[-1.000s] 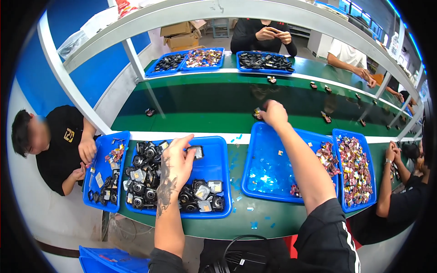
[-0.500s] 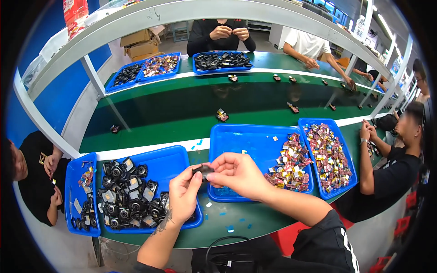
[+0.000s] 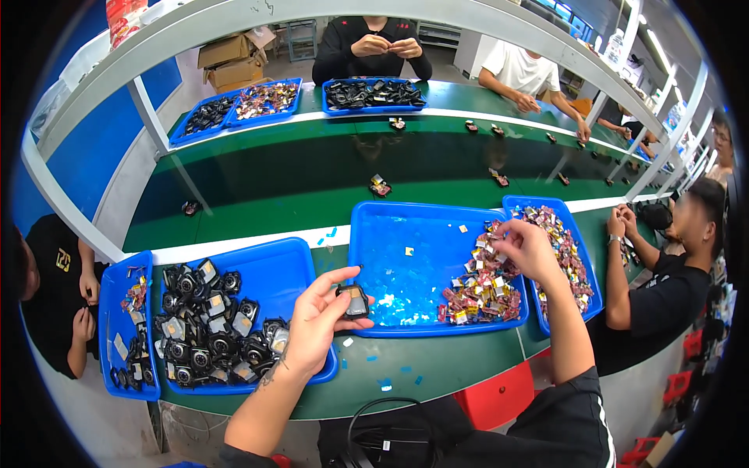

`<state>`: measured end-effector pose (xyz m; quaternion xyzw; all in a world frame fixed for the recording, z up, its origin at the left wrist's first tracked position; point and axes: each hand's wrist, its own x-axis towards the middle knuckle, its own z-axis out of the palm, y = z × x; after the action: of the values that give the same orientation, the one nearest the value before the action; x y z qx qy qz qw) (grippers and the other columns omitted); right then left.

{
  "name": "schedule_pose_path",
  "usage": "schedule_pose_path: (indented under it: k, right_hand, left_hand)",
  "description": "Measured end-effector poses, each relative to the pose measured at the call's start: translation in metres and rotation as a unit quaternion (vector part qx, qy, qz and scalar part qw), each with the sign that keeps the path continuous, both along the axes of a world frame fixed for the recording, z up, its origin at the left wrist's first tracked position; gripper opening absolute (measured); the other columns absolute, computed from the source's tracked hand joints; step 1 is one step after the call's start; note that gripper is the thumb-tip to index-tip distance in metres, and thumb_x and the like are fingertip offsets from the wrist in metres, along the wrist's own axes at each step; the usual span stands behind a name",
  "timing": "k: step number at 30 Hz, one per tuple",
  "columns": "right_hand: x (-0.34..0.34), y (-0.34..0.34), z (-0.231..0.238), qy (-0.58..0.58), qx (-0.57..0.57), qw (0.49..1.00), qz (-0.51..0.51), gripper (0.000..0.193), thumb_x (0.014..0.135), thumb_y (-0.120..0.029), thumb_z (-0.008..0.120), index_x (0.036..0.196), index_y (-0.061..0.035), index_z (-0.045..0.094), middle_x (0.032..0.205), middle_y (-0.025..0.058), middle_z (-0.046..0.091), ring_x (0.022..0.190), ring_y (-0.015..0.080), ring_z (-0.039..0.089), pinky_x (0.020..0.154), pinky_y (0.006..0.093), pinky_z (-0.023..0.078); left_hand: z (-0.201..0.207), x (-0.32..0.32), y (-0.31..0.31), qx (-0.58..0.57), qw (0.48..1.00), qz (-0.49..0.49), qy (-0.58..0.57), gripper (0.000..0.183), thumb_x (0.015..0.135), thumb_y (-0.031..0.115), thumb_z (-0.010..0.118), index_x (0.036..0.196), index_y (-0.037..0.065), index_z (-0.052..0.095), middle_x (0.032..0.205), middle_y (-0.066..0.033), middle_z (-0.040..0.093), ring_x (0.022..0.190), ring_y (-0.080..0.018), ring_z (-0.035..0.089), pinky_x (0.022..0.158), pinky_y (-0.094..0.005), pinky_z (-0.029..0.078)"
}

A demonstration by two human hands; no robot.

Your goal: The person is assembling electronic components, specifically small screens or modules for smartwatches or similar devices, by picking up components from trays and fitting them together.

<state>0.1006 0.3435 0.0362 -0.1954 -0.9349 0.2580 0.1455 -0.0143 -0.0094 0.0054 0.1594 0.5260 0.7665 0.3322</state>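
Note:
My left hand grips a black watch casing with a greyish, tan-topped rectangular piece in it, over the near-left corner of a blue tray. At the right of that tray my right hand reaches down to a heap of small red, white and yellow circuit parts. Its fingertips are pinched together at the heap's upper edge; what is between them is too small to tell. Left of my hands, another blue tray carries a pile of black watch casings, some with round dials up.
A narrow blue tray stands far left; one full of circuit parts stands at right. Beyond runs a green conveyor with scattered small assemblies. A metal frame crosses overhead. Co-workers sit left, right and opposite. Blue film scraps dot the table.
My right hand has left the casing and moved right to the circuit parts heap. My left hand keeps the casing, now turned so its tan-topped face shows. The view has shifted slightly.

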Motion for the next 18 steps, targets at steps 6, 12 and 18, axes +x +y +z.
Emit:
schedule_pose_path:
  k: [6, 12, 18]
  right_hand:
    - [-0.001, 0.008, -0.011, 0.051, -0.05, 0.997, -0.013, 0.021, 0.081, -0.013, 0.075, 0.097, -0.0011, 0.069, 0.064, 0.0056, 0.061, 0.056, 0.0133, 0.055, 0.056, 0.0289, 0.046]
    - [0.007, -0.013, -0.005, 0.088, 0.085, 0.991, 0.046, 0.013, 0.084, -0.012, 0.071, 0.095, -0.0058, 0.07, 0.083, 0.0109, 0.06, 0.069, 0.023, 0.061, 0.065, 0.0351, 0.05]
    - [-0.015, -0.002, -0.02, 0.0, 0.134, 0.991, 0.01, 0.019, 0.085, -0.019, 0.068, 0.095, -0.0031, 0.07, 0.091, 0.0157, 0.065, 0.086, 0.0353, 0.063, 0.077, 0.0425, 0.051]
  left_hand:
    - [0.0, 0.0, 0.002, -0.019, 1.0, -0.017, 0.009, 0.037, 0.1, 0.011, 0.046, 0.137, 0.009, 0.047, 0.105, -0.0136, 0.067, 0.076, -0.0174, 0.068, 0.069, -0.0263, 0.057]
    - [-0.003, 0.001, 0.002, -0.017, 0.999, -0.023, 0.019, 0.036, 0.1, 0.011, 0.046, 0.136, 0.009, 0.049, 0.107, -0.0118, 0.065, 0.078, -0.0159, 0.066, 0.072, -0.0261, 0.056]
    - [-0.007, 0.001, 0.003, -0.036, 0.998, -0.022, 0.04, 0.035, 0.1, 0.011, 0.048, 0.134, 0.007, 0.051, 0.108, -0.0108, 0.065, 0.079, -0.015, 0.065, 0.074, -0.0267, 0.054]
